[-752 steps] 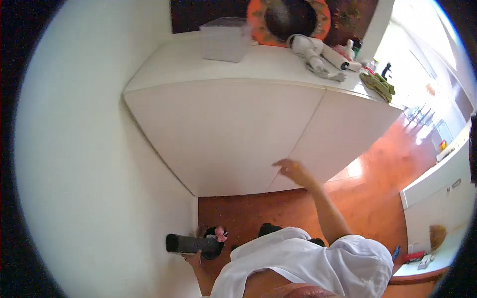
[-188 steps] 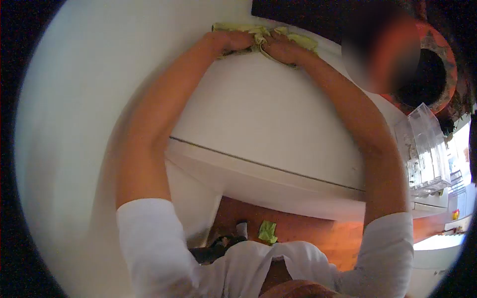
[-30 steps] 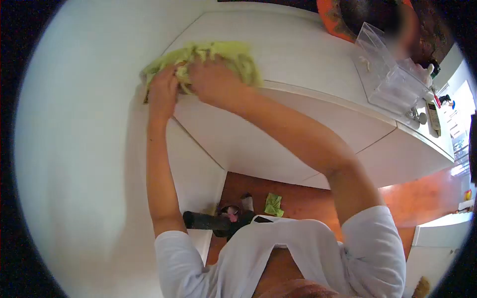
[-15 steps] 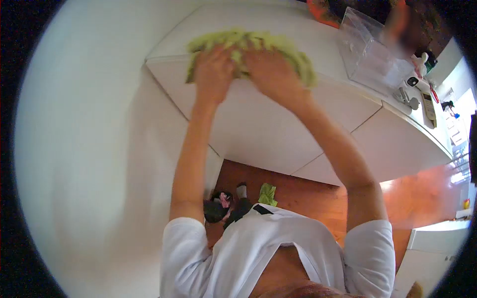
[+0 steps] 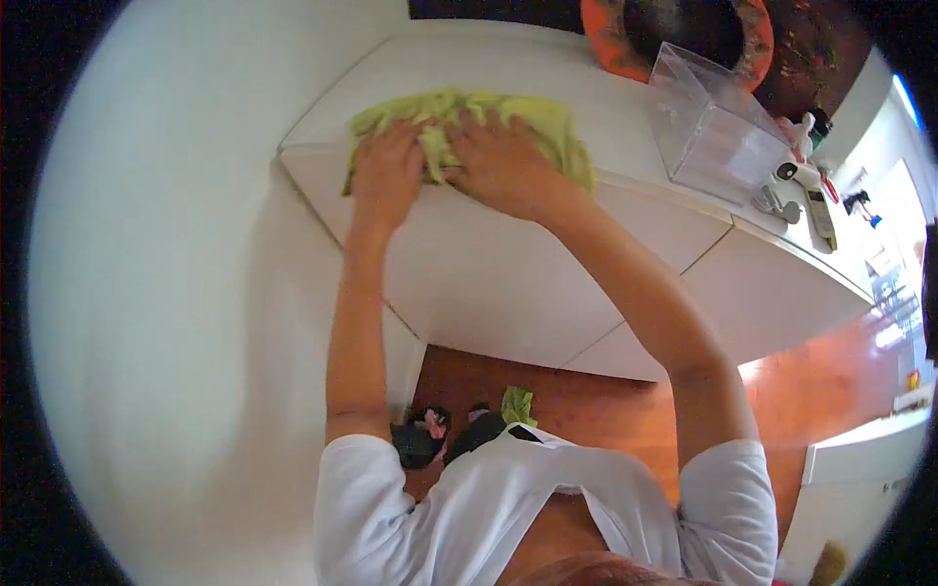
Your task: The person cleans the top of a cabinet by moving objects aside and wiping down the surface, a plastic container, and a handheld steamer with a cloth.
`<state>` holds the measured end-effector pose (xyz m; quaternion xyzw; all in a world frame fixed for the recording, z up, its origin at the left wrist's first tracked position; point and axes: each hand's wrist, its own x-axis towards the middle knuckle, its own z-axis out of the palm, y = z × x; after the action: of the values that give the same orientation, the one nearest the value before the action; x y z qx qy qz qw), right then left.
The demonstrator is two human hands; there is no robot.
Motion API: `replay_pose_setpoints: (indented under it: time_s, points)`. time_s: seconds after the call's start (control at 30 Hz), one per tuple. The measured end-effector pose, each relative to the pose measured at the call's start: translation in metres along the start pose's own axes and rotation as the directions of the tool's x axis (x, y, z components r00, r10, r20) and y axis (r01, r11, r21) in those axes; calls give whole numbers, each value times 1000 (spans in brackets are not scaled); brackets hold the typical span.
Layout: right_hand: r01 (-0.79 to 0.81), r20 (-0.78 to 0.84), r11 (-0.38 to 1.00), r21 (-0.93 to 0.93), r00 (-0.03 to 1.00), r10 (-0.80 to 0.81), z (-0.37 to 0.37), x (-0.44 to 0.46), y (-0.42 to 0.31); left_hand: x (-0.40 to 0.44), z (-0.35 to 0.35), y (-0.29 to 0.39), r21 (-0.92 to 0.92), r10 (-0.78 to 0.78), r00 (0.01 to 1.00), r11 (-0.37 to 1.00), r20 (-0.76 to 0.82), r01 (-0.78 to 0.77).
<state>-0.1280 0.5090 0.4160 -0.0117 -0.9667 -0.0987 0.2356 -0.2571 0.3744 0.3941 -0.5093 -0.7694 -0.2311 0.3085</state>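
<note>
Yellow-green fabric cloth (image 5: 559, 127) beneath fingers of 2 hands, long axis along glossy white cabinet's (image 5: 489, 61) front edge. Left hand (image 5: 389, 174) nearer left corner than right hand (image 5: 503, 171). Fingers spread, unclenched.

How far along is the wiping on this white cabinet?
Possibly done: the top behind the cloth shows no obvious marks, though I can't confirm it was wiped. In hand: the left hand and right hand press the cloth at the front edge. Probably left: the spots under the clear box and phone, both standing there.
</note>
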Motion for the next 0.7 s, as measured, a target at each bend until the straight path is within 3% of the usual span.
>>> replay_pose_setpoints:
  time_s: [0.03,0.1,0.2,0.33,0.4,0.5,0.57,0.6,0.67,0.7]
  points:
    - [3,69,998,56,998,-7,2,15,-1,4,-7,-12,-97,-111,991,988,73,118]
    - [-3,199,986,165,980,-31,6,41,8,13,-14,-32,-129,-117,974,981,192,144]
    - [176,195,979,101,962,-193,29,58,47,44,-8,-38,-59,-88,917,991,389,120]
    - [-157,363,983,91,925,114,35,75,90,107,40,-35,17,0,810,1000,587,-12]
    - [-289,389,956,41,886,251,38,77,112,150,75,-31,11,52,692,996,720,-86]
    - [-407,363,913,-16,849,385,45,67,139,181,112,-16,-41,106,713,993,693,-109]
    - [-434,333,900,-25,846,417,45,62,140,181,72,12,-106,159,639,987,753,-121]
    - [-452,440,892,-14,798,412,35,61,139,180,58,22,-131,176,599,984,781,-118]
    - [-484,636,875,10,678,368,5,56,127,168,90,7,-185,272,625,962,732,-202]
    - [-428,566,903,31,752,337,-1,45,117,165,99,0,-208,315,639,948,701,-240]
